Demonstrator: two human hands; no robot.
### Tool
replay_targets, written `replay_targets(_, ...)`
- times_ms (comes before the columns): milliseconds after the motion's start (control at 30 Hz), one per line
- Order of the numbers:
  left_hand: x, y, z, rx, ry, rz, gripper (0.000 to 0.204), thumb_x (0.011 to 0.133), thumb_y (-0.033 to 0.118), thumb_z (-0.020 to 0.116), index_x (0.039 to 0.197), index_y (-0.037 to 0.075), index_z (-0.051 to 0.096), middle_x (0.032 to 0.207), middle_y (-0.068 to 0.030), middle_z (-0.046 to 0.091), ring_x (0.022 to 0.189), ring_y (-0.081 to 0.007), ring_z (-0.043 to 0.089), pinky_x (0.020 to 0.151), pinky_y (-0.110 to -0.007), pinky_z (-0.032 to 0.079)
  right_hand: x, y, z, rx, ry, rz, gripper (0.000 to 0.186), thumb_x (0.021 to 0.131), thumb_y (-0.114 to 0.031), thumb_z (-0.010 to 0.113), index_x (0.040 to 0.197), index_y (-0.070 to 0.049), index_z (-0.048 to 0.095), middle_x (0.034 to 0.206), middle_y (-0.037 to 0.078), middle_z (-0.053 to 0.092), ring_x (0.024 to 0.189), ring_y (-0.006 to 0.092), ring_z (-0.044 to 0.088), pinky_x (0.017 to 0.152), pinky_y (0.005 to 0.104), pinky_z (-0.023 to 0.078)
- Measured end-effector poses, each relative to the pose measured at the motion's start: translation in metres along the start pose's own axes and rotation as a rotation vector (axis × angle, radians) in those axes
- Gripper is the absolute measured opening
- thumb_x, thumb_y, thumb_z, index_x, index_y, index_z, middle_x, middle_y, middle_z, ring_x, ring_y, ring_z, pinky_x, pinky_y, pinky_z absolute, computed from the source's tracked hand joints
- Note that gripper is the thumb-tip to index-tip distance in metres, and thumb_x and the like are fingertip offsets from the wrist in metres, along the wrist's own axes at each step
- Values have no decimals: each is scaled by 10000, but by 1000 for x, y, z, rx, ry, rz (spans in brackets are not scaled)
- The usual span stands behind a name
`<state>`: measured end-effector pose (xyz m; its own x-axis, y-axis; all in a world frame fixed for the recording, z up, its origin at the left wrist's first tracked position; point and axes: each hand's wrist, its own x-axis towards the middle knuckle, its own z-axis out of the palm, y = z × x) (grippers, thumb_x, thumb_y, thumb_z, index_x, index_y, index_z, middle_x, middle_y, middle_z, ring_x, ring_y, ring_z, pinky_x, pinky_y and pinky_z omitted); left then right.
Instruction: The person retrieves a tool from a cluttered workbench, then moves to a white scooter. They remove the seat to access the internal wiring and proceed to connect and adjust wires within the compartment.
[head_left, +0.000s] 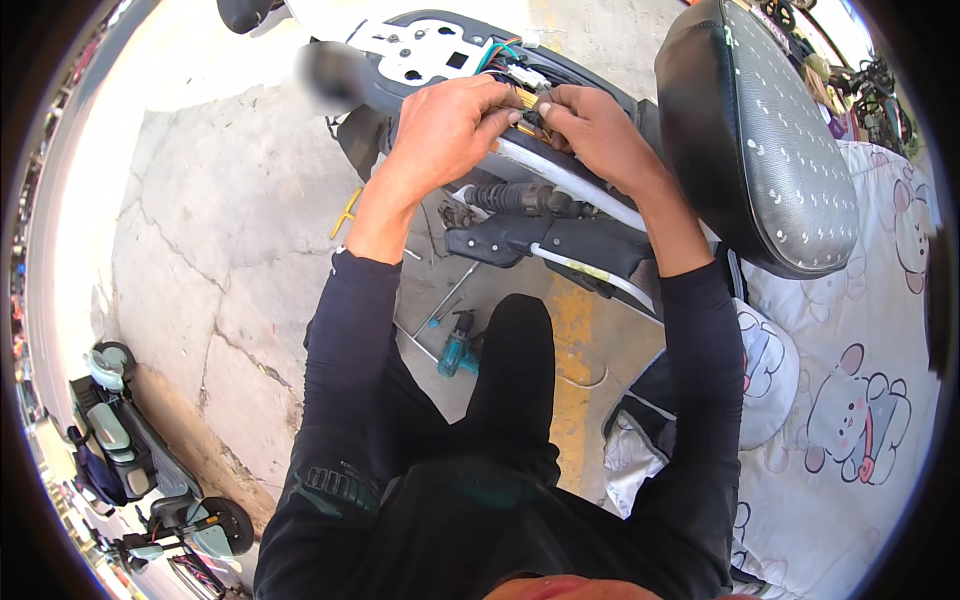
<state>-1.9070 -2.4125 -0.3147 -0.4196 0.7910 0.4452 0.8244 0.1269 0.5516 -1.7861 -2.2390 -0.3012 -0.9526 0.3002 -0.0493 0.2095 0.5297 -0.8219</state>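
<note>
Both of my hands meet over the uncovered rear of a scooter. My left hand pinches a bundle of yellow wires between thumb and fingers. Close against it, my right hand grips the other side of the same bundle, with a small dark piece between the fingertips that I cannot make out. Just beyond the fingers lie a white plug connector and some green and orange wires. To their left is a white metal plate with holes. Below my hands runs a black shock absorber.
A black and grey padded seat stands tilted up at right. Beside it spreads a cartoon-print cover. On the concrete between my legs and the scooter lie a teal power drill, metal rods and a yellow-handled tool. Other scooters are parked at lower left.
</note>
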Motion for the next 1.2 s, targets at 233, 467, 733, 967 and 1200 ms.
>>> replay_targets(233,2,-1,3,58,44,35,161,947,219,660,1021,94,731,791,-23,684,639,-159,712,611,-303,500,-14,-10,9,-167,236,-294,245,941,-240,650,1004,-15,720,699,104,696,619,228,670,610,348,508)
replay_targets(467,1,0,5,102,109,86,164,939,217,662,1009,95,746,776,-21,679,607,-163,696,611,-307,498,-16,-21,33,-801,528,-415,83,899,-134,634,918,-54,632,833,107,696,752,309,696,619,424,534)
replay_targets(733,1,-2,10,21,145,30,157,912,200,692,1002,92,761,772,-30,682,603,-177,690,596,-316,501,1,-16,55,-409,750,-274,163,943,-172,612,929,-11,631,823,130,705,748,305,701,673,424,535)
replay_targets(967,-7,-12,6,19,137,27,153,910,192,708,994,75,761,809,-39,709,615,-166,714,590,-297,517,0,-33,8,276,497,56,306,1035,-220,513,1018,40,673,909,111,736,740,132,668,686,318,529)
replay_targets(1200,-4,-1,10,114,157,31,161,903,223,695,993,110,767,765,-11,696,715,-185,706,628,-321,516,-28,-12,42,-495,647,-406,137,944,-179,619,1038,-110,692,940,74,681,806,284,696,667,392,554)
